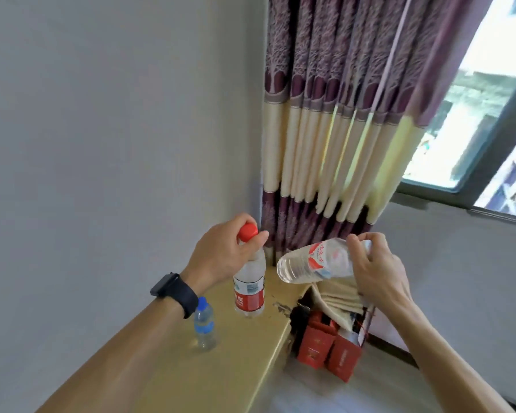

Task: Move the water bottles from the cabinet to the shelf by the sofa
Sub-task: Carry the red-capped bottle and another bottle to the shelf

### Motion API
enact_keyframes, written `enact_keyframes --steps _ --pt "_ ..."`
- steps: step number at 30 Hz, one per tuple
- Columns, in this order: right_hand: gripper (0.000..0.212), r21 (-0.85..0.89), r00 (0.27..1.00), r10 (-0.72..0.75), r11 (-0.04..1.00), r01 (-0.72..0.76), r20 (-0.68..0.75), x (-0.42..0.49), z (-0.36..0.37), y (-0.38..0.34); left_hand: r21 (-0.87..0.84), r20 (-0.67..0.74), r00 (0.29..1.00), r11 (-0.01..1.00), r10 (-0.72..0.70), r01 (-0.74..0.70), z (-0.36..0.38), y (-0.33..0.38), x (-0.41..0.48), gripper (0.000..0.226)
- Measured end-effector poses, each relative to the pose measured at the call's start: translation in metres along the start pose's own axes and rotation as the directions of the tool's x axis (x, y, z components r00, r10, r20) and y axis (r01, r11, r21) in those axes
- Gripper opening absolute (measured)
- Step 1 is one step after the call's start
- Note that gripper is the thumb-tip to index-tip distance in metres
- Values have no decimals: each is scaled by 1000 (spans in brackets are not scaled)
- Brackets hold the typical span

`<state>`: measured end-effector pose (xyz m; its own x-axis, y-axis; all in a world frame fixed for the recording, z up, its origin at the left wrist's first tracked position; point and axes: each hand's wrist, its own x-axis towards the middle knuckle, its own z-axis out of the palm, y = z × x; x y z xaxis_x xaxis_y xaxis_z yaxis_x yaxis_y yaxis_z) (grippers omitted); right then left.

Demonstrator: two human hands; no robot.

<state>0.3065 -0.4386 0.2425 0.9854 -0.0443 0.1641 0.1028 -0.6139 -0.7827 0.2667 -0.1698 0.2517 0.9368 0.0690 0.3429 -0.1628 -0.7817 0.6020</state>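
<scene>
Head view shows two hands over a yellow-brown top point(173, 377) that runs along a grey wall point(102, 114) into a corner. I think it is the shelf or the cabinet, but I cannot tell which, and no sofa shows.

The left hand point(221, 254) has its grip closed around the neck of a red-cap bottle point(249, 290), just under the cap. The bottle stands straight up, and its bottom is on the top or very close to it. Holding it high by the neck lets the hand put it down flat, or lift it, without tipping.

The right hand point(373, 263) has its grip closed on the cap end of a second bottle point(313, 262). This one lies on its side in the air, bottom pointing left, close to the red-cap bottle but not touching it. My guess is that it will need to be turned upright before it can stand.

A small blue-cap bottle point(204, 324) stands alone on the top, near the left wrist and its black watch point(175, 290). Nobody is touching it.

Red boxes point(325, 350) and folded cloth point(340, 296) sit low on the floor beside the top. A striped curtain point(325, 129) hangs in the corner beside a window point(474, 114).
</scene>
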Motion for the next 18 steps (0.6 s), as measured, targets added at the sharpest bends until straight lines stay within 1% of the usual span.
enact_keyframes --steps 3,7,11,13,16,18 --pt "27 -61 990 42 997 -51 -131 -19 -66 44 -4 123 981 989 147 -148 45 62 22 31" --pt "26 -108 943 126 980 -166 -307 -55 -166 101 -80 210 927 951 310 -300 108 161 36 31" --pt "25 -99 876 212 955 -280 -433 -105 -267 163 -210 226 888 910 401 -357 179 267 31 31" --pt "26 -99 844 253 936 -337 -474 -134 -316 193 -265 240 873 894 425 -362 217 321 18 31" --pt "27 -130 784 286 898 -420 -551 -177 -384 239 -305 294 845 881 447 -361 277 396 -9 32" --pt "27 -160 745 311 859 -486 -591 -206 -422 267 -340 340 809 865 480 -370 317 443 -28 32"
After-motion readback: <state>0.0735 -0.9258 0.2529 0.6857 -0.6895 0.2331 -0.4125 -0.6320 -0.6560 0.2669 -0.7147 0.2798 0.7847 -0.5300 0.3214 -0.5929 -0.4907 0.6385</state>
